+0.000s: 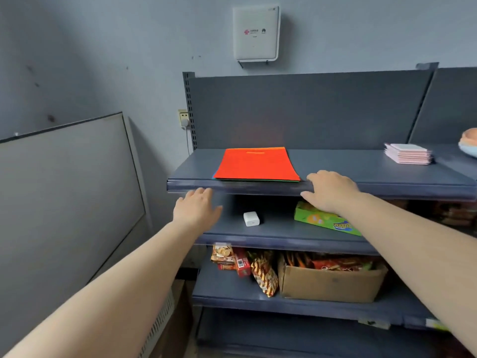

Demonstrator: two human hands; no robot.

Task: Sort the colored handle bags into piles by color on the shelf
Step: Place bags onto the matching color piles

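A flat stack of handle bags lies on the top shelf, left of its middle. The top bag is red-orange with a cut-out handle at its far end; blue and green edges of other bags peek out underneath. My right hand is stretched out, fingers relaxed, over the shelf's front lip just right of the stack's near corner. My left hand reaches forward with straight fingers, just below the front lip and left of the stack. Neither hand holds anything.
A pile of pink pads sits at the top shelf's right. On the second shelf are a white charger and a green box. Snack packets and a cardboard box fill the third shelf. A grey board leans at left.
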